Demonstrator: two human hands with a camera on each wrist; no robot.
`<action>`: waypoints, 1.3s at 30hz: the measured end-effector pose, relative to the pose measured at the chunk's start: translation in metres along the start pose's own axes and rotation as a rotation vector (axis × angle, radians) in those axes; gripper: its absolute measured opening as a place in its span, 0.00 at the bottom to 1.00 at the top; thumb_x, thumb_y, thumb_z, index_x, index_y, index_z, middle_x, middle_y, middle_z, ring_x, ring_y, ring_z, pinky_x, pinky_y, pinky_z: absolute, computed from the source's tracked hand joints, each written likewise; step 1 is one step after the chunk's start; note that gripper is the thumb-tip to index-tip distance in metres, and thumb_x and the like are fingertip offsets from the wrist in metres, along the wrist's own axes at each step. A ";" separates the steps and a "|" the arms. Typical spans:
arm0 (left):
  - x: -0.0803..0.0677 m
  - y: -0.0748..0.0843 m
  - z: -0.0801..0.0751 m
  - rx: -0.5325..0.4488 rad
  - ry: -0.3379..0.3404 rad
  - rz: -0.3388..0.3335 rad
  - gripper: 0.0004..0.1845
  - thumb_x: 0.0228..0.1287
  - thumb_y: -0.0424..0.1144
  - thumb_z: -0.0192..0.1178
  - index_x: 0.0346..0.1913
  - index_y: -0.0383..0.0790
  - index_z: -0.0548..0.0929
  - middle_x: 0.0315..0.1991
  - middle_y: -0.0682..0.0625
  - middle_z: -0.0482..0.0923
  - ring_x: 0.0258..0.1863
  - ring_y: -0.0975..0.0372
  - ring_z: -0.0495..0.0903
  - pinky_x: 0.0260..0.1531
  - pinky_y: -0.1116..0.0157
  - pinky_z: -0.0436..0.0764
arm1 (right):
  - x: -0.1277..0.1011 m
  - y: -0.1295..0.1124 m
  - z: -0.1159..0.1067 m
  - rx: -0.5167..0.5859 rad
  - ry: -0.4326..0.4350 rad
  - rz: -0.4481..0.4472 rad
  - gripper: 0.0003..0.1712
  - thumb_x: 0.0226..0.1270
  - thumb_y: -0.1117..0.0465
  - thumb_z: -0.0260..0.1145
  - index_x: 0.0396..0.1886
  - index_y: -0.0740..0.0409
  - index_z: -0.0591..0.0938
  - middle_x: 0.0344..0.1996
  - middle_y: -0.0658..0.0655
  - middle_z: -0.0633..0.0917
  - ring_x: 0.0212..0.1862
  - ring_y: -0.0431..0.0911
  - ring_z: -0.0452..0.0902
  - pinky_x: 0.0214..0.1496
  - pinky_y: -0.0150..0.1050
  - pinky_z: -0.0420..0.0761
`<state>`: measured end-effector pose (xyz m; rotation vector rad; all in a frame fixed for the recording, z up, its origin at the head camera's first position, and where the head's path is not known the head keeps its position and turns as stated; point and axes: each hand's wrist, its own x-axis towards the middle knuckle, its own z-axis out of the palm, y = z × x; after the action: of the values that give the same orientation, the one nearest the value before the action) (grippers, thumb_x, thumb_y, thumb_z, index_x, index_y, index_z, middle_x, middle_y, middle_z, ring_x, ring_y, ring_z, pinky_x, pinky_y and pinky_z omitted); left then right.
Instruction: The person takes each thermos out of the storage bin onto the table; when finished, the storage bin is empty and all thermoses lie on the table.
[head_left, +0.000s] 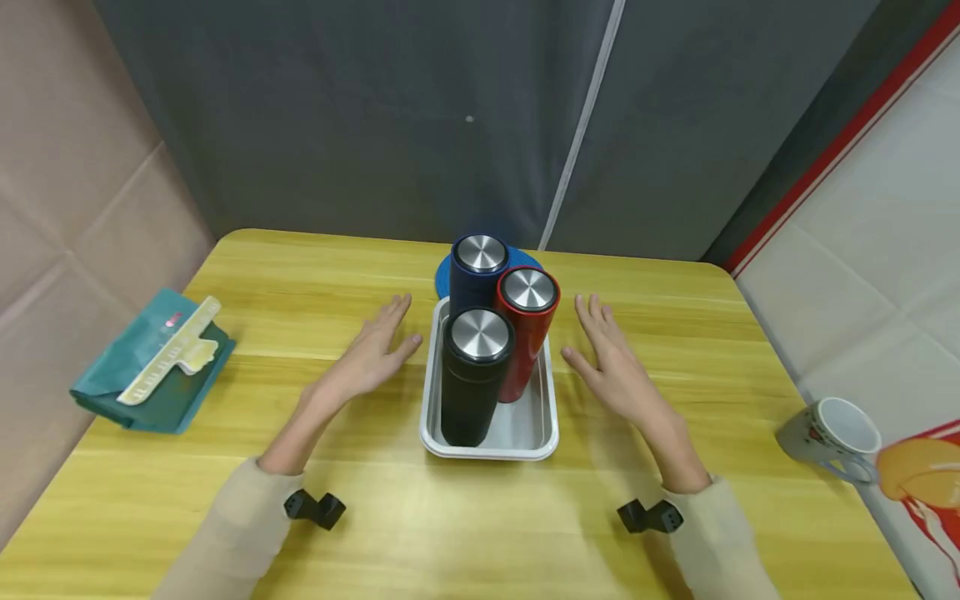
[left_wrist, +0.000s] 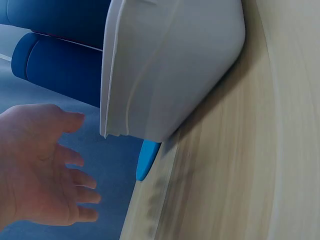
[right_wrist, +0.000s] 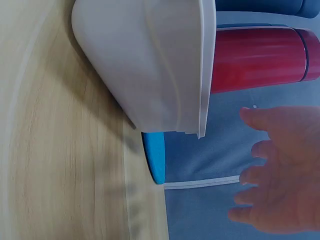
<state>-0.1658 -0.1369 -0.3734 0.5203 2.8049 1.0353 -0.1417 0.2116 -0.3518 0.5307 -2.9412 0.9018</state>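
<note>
Both hands, left (head_left: 371, 354) and right (head_left: 611, 362), lay open-fingered flanking the tray (head_left: 433, 417) of three flasks (head_left: 474, 375); next, each grip needed a tray rim.

My two bare hands — left hand (head_left: 372, 354), right hand (head_left: 617, 367) — beige long sleeves (head_left: 232, 533), small black camera mount (head_left: 315, 508) strapped at each wrist.
</note>
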 end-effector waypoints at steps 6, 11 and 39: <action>0.003 0.001 0.004 -0.131 0.009 -0.038 0.36 0.75 0.47 0.47 0.76 0.38 0.46 0.75 0.38 0.46 0.72 0.44 0.49 0.70 0.47 0.52 | -0.001 -0.002 0.001 0.100 -0.004 -0.063 0.44 0.72 0.55 0.60 0.77 0.54 0.47 0.76 0.57 0.44 0.75 0.54 0.34 0.73 0.58 0.44; 0.006 0.001 0.005 -0.225 0.018 -0.062 0.34 0.75 0.46 0.49 0.75 0.37 0.50 0.72 0.34 0.55 0.67 0.41 0.61 0.63 0.45 0.66 | -0.001 -0.006 0.001 0.156 0.016 -0.108 0.46 0.68 0.58 0.65 0.78 0.49 0.49 0.76 0.55 0.48 0.75 0.52 0.40 0.73 0.58 0.49; 0.009 0.000 0.032 -0.934 -0.177 -0.262 0.22 0.71 0.33 0.52 0.62 0.30 0.58 0.38 0.41 0.77 0.26 0.57 0.79 0.22 0.64 0.82 | 0.012 -0.036 0.029 0.526 0.103 -0.089 0.46 0.54 0.68 0.75 0.69 0.60 0.61 0.61 0.62 0.73 0.60 0.56 0.71 0.56 0.53 0.78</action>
<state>-0.1674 -0.1141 -0.3975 0.1086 1.8486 1.8913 -0.1386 0.1642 -0.3553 0.5963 -2.5488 1.6423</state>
